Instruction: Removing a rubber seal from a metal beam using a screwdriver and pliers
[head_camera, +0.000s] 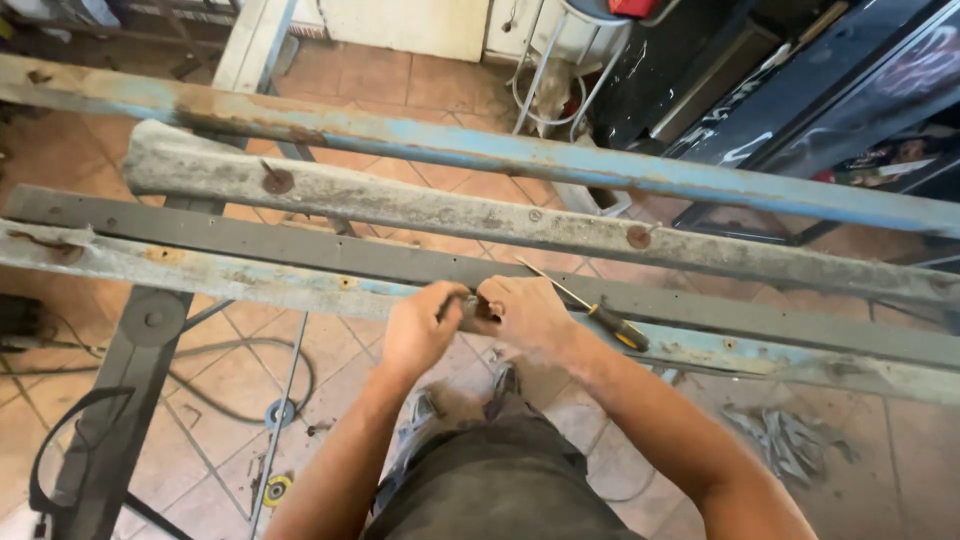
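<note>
A long metal frame of parallel rails runs from the near left to the far right across the whole view, above a terracotta tile floor (400, 90). The far rail (560, 160) is rusty with flaking blue paint; next comes a pale, corroded strip (420, 205) dotted with rusted bolt heads, then a dark grey perforated bar (300, 250), and nearest a worn blue-and-grey rail (250, 285). A dark steel leg (130, 370) drops from the frame at the left, with black cable (60, 440) looping on the floor beside it.

Both hands meet at the near rail, roughly mid-frame. The left hand (420, 325) is curled, fingers closed around a small dark part (470, 305) at the rail's edge. The right hand (525, 312) presses in from the other side, fingers bent onto the same part, so the two hands touch. What exactly the part is cannot be made out.

A screwdriver (590, 305) with a yellow-and-black handle lies just right of the right hand, its shaft slanting across the dark bar. On the floor lie a grinding disc (278, 488) at the near left and crumpled scraps (790, 440) at the right.

As a judgement: the screwdriver rests loosely on a narrow bar and could roll off if the frame is jolted. The rusty edges could cut bare fingers if the grip slips, and a small part dropped here would fall through between the rails to the floor.
</note>
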